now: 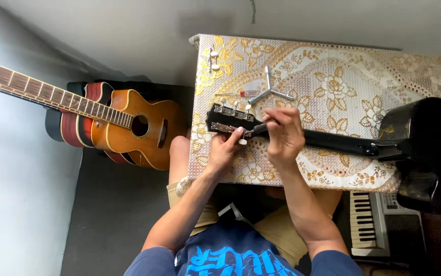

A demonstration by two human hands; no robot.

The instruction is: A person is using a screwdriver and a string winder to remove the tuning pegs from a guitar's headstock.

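Note:
A black guitar (424, 138) lies across a low table (332, 76) covered in a gold floral cloth, its neck (332, 140) pointing left and its headstock (228, 120) near the table's left side. My left hand (225, 151) pinches a white tuning peg (242, 141) on the headstock's near edge. My right hand (283, 134) rests over the neck just right of the headstock, fingers curled at the nut; whether it holds anything is hidden.
A three-armed metal wrench (270, 90) and a small red-handled screwdriver (243, 93) lie on the cloth behind the headstock, loose tuning pegs (213, 59) near the back left corner. Orange acoustic guitars (128, 125) lean at left. A keyboard (371, 220) sits at lower right.

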